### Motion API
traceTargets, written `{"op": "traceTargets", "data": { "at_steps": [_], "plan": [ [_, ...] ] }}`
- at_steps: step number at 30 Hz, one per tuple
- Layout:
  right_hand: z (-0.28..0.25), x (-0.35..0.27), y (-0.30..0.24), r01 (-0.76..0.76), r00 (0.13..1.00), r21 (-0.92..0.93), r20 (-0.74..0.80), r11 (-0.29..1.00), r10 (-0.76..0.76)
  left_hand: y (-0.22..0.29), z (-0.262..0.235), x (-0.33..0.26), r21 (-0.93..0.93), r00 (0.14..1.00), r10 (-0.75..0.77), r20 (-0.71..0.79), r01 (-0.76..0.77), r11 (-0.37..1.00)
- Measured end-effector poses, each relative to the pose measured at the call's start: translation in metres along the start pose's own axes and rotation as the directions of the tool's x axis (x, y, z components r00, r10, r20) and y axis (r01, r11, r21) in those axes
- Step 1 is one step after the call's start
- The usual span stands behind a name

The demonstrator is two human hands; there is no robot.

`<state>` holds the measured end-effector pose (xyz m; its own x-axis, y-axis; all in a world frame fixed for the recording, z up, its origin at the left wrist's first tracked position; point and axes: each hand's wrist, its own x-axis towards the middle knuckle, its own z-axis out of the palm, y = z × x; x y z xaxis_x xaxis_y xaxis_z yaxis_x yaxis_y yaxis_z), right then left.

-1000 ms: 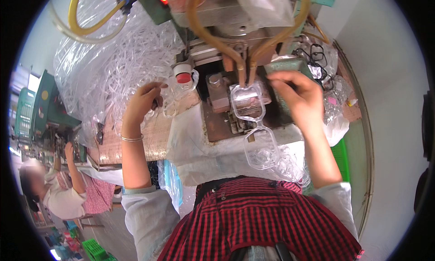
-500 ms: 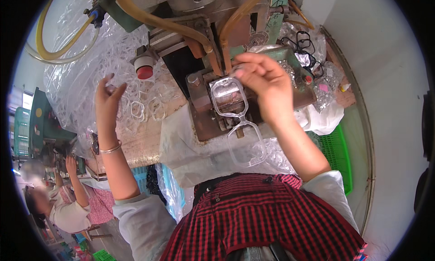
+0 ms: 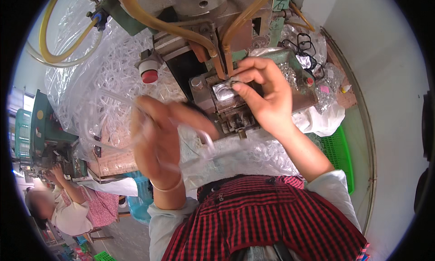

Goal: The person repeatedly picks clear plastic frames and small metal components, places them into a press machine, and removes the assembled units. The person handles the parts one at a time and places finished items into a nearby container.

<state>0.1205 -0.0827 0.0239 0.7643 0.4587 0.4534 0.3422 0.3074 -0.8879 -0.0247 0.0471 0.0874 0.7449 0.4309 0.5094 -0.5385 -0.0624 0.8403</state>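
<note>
My left hand [image 3: 156, 138] is smeared by motion, its fingers closed round a clear plastic eyeglass frame [image 3: 195, 162]. The frame is blurred too and spans both sides of the hand, left of the machine's work block. At the press machine, my right hand [image 3: 267, 91] pinches thumb and forefinger together beside a shiny metal plate [image 3: 223, 91] on the fixture. Whatever sits between those fingertips is too small to make out. Two copper-coloured electrode tips [image 3: 224, 68] come down just above the plate, close to my right fingers.
Many clear frames [image 3: 122, 75] lie heaped in plastic sheeting on the left. A red push button [image 3: 149, 76] juts out beside the machine. A green tray [image 3: 301, 91] of small metal parts sits right, above a green basket [image 3: 337, 154]. Another person [image 3: 72, 206] works far left.
The clear eyeglass frame has left the fixture and is now in my left hand, which came in from the left. My right hand stays by the electrodes, its fingertips now over the metal plate.
</note>
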Motion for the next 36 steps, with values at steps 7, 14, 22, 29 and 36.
{"op": "traceTargets", "data": {
  "at_steps": [7,14,22,29,36],
  "plan": [
    [0.015,0.003,0.007,-0.068,0.998,0.252,0.001,0.965,0.070,0.009,-0.016,0.041,0.332,0.923,0.366,-0.121,-0.310,0.891],
    [0.018,0.002,0.002,-0.141,0.984,0.365,-0.052,0.920,0.172,0.013,-0.012,0.042,0.235,0.937,0.302,-0.176,-0.257,0.937],
    [-0.014,-0.007,-0.044,-0.067,0.969,-0.224,0.218,0.972,0.117,-0.009,0.013,-0.029,-0.332,0.837,-0.419,0.352,0.530,0.780],
    [-0.105,-0.041,0.042,-0.084,0.994,-0.777,-0.019,0.624,0.111,-0.058,0.040,-0.017,-0.435,0.495,-0.668,0.555,0.858,0.274],
    [-0.128,-0.004,0.059,-0.119,0.959,-0.583,-0.277,0.803,-0.058,-0.062,0.037,-0.029,-0.541,0.563,-0.637,0.527,0.800,0.259]
  ]
}}
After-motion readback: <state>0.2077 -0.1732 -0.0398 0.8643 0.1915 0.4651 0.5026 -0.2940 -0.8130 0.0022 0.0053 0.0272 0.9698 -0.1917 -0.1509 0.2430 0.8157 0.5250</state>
